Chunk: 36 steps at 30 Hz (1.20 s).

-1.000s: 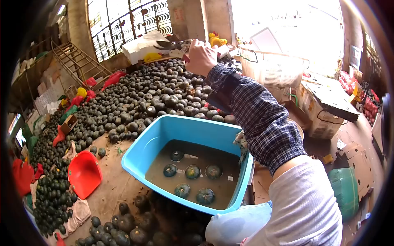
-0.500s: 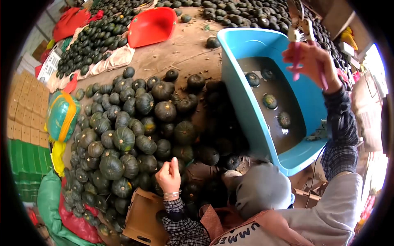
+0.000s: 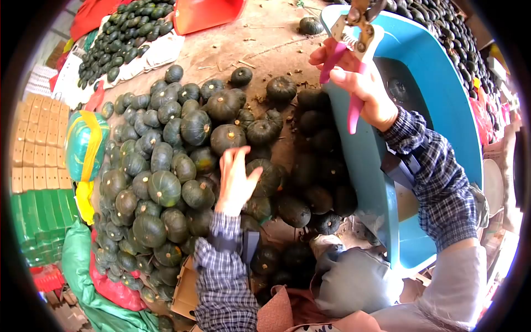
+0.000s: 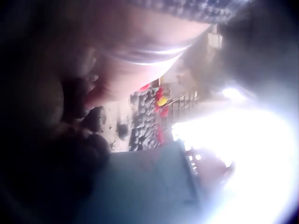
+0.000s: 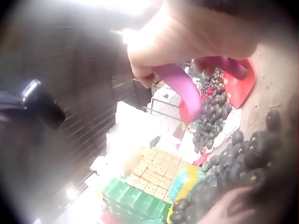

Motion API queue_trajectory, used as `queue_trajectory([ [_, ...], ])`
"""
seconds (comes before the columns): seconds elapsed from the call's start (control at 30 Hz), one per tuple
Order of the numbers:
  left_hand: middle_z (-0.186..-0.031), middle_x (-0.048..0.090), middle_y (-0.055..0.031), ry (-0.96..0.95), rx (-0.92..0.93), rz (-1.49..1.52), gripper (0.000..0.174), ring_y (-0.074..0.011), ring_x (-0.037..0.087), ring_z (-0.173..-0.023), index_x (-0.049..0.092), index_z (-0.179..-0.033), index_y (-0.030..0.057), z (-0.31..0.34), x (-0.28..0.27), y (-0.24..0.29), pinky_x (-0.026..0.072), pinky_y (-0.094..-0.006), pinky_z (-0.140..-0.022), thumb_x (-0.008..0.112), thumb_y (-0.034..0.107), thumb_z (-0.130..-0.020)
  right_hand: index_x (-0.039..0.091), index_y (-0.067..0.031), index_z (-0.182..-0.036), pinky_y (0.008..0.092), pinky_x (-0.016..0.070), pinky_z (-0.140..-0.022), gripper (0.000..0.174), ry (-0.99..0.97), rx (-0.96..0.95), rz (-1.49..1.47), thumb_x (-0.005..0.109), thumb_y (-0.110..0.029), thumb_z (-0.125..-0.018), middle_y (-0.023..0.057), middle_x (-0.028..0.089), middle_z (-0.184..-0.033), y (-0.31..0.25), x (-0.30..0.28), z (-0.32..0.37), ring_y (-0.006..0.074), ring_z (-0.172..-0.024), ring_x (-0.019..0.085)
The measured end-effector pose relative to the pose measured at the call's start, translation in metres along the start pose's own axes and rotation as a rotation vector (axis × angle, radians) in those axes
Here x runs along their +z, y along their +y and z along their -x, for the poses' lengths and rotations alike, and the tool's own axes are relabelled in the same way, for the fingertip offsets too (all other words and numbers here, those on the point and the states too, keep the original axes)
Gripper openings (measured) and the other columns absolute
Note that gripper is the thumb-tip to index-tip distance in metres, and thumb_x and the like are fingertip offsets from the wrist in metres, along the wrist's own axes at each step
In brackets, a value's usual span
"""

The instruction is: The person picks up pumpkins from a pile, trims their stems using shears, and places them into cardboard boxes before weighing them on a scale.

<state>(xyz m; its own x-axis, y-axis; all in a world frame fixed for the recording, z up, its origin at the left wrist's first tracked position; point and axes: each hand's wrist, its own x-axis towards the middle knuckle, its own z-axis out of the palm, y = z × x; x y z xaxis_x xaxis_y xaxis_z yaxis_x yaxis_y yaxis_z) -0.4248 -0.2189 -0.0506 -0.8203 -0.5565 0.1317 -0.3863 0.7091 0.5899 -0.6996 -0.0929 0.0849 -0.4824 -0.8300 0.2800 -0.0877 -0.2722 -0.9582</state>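
Note:
In the head view, the left hand (image 3: 237, 181) reaches over the heap of dark green squashes, its fingers spread and touching or just above a round squash (image 3: 227, 138). The right hand (image 3: 365, 88) holds pruning shears with pink handles (image 3: 355, 110) near the blue tub's left rim, blades pointing up and away. The right wrist view shows the pink handles (image 5: 180, 86) in the right hand (image 5: 196, 39). In the left wrist view the left hand (image 4: 126, 77) is dim and blurred, its fingertips near dark squashes.
A blue tub (image 3: 362, 166) with murky water stands right of the heap. A red scoop (image 3: 204, 14) lies at the top. An open cardboard box (image 3: 187, 290) is beside the left forearm. Green crates (image 3: 41, 221) and a taped teal bundle (image 3: 86, 146) are at the left.
The view has swung down and left from the tub to the heap. The left hand has moved forward over the squashes and its fingers have spread. The right hand with the shears has come left.

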Motion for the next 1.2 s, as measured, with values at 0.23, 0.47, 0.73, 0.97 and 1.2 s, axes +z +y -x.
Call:
queue_trajectory([
  [0.23, -0.133, 0.044, -0.0191, -0.318, -0.134, -0.307, 0.069, -0.0392, 0.04, -0.124, 0.053, -0.13, 0.0162, -0.104, 0.074, -0.009, 0.0387, -0.0475, -0.104, 0.082, 0.026, -0.069, 0.037, 0.0033, -0.135, 0.0427, 0.0348, -0.109, 0.058, 0.003, 0.092, -0.009, 0.056, -0.027, -0.089, 0.0172, 0.054, -0.124, 0.001, -0.004, -0.001, 0.0275, -0.121, 0.05],
  [0.47, -0.124, 0.056, -0.0096, -0.67, -0.091, -0.562, 0.06, -0.0283, 0.045, -0.122, 0.069, -0.113, 0.023, -0.113, 0.087, 0.042, 0.0379, -0.0529, -0.093, 0.081, 0.053, -0.063, 0.039, 0.002, -0.135, 0.0442, 0.0332, -0.109, 0.062, 0.004, 0.109, -0.02, 0.057, -0.033, -0.087, 0.0173, 0.053, -0.126, 0.0, -0.005, -0.001, 0.0285, -0.123, 0.049],
  [0.73, -0.112, 0.05, -0.0183, -0.07, -0.219, 0.447, 0.074, -0.0422, 0.048, -0.11, 0.048, -0.129, 0.0178, -0.131, 0.208, 0.041, 0.0435, -0.0471, -0.095, 0.085, 0.012, -0.065, 0.038, 0.0051, -0.136, 0.0454, 0.0317, -0.109, 0.071, 0.043, 0.121, 0.01, 0.06, -0.036, -0.082, 0.0181, 0.052, -0.127, -0.004, -0.003, -0.003, 0.0295, -0.122, 0.049],
  [0.97, -0.116, 0.055, -0.0176, 0.154, -0.128, 0.517, 0.062, -0.0368, 0.056, -0.106, 0.047, -0.131, 0.0137, -0.111, 0.149, 0.056, 0.0446, -0.0442, -0.095, 0.077, 0.023, -0.078, 0.037, 0.0014, -0.138, 0.0426, 0.0325, -0.109, 0.074, 0.022, 0.136, 0.098, 0.064, -0.035, -0.079, 0.0151, 0.052, -0.127, -0.002, -0.004, 0.0, 0.026, -0.122, 0.05],
  [1.2, -0.144, 0.044, -0.0177, 0.195, -0.452, 2.223, 0.055, -0.0426, 0.043, -0.131, 0.044, -0.142, 0.0215, 0.002, 0.021, 0.041, 0.0365, -0.069, -0.101, 0.041, 0.052, -0.096, 0.044, -0.0036, -0.134, 0.0349, 0.034, -0.104, 0.074, -0.172, 0.117, 0.419, 0.075, -0.026, -0.071, 0.008, 0.052, -0.12, -0.009, 0.007, 0.002, 0.0199, -0.115, 0.048],
])
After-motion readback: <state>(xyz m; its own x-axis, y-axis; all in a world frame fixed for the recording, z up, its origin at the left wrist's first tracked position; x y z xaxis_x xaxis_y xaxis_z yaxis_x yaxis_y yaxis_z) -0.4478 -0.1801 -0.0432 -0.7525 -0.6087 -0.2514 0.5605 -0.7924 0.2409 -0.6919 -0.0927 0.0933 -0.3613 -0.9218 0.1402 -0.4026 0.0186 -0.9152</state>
